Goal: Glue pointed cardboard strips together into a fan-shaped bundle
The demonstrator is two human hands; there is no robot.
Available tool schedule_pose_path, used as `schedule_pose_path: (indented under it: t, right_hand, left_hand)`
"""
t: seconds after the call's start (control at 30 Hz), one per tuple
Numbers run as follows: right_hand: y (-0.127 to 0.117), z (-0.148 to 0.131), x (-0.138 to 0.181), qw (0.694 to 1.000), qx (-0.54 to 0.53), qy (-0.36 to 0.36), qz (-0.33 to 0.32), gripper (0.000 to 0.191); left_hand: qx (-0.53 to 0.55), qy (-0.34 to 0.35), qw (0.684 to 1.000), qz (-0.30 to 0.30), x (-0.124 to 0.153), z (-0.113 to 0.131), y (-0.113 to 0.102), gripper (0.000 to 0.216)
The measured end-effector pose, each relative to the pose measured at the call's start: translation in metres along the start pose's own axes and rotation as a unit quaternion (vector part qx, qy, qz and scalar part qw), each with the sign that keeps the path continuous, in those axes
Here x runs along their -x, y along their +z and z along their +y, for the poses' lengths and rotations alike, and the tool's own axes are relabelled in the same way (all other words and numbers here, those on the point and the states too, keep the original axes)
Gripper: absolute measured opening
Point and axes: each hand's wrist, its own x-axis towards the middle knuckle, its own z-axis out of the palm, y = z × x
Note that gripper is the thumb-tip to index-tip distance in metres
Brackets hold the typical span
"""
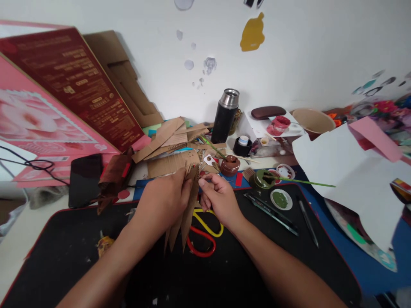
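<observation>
My left hand (163,194) is closed around a piece of brown cardboard (189,214) with long pointed strips hanging down over the black mat. Just to its right, my right hand (221,199) has its fingers curled and the thumb pressed toward the index finger, close to the cardboard's upper edge. Whatever those fingertips pinch, if anything, is too small to make out. Scissors with one yellow and one red handle loop (201,255) lie on the mat below my hands; their blades are hidden.
Cardboard scraps (170,141) are heaped behind my hands. A black thermos (224,117), a brown paint jar (230,165) and a green paint jar (263,179) stand beyond. A lid with green paint (281,199) and a cutter (272,214) lie right. A pink box (38,107) leans left.
</observation>
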Motion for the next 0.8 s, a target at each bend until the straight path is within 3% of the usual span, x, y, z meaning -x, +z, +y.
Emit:
schedule_pose_path:
  t: [0.57, 0.8]
  right_hand:
    - [-0.0016, -0.0007, -0.0015, 1.0, -0.01, 0.018, -0.014, 0.042]
    - [-0.0013, -0.001, -0.0017, 1.0, -0.001, 0.011, -0.008, 0.041]
  left_hand:
    - [-0.024, -0.017, 0.999, -0.019, -0.0006, 0.0004, -0.0026, 0.031]
    - [-0.013, -0.005, 1.0, 0.002, -0.0007, 0.001, -0.0013, 0.035]
